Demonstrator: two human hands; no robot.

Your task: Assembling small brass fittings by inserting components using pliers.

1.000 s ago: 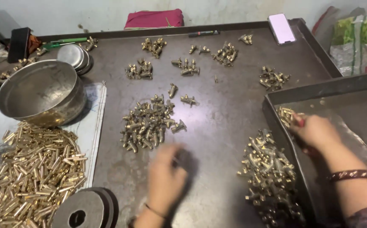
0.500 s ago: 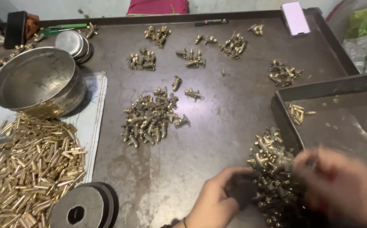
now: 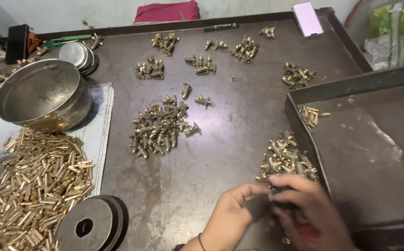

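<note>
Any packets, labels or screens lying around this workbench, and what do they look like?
Phone-like slab: far right corner of the tray, flat pale lilac rectangle, no lit screen showing.
Plastic bags: beyond the tray's right edge, crinkled, green and clear.
No signs or labels visible.

Left hand (image 3: 232, 216): I see it low in the view, entering from the bottom edge, palm turned inward, a thin dark band at the wrist. Its fingers (image 3: 253, 189) stretch rightward and curl at the tips. Right hand (image 3: 311, 211): I see it beside the left, back facing up, blurred. Its fingers (image 3: 288, 183) bend toward the left hand's, tips meeting or nearly so. Whether either hand grips anything I cannot tell.
</note>
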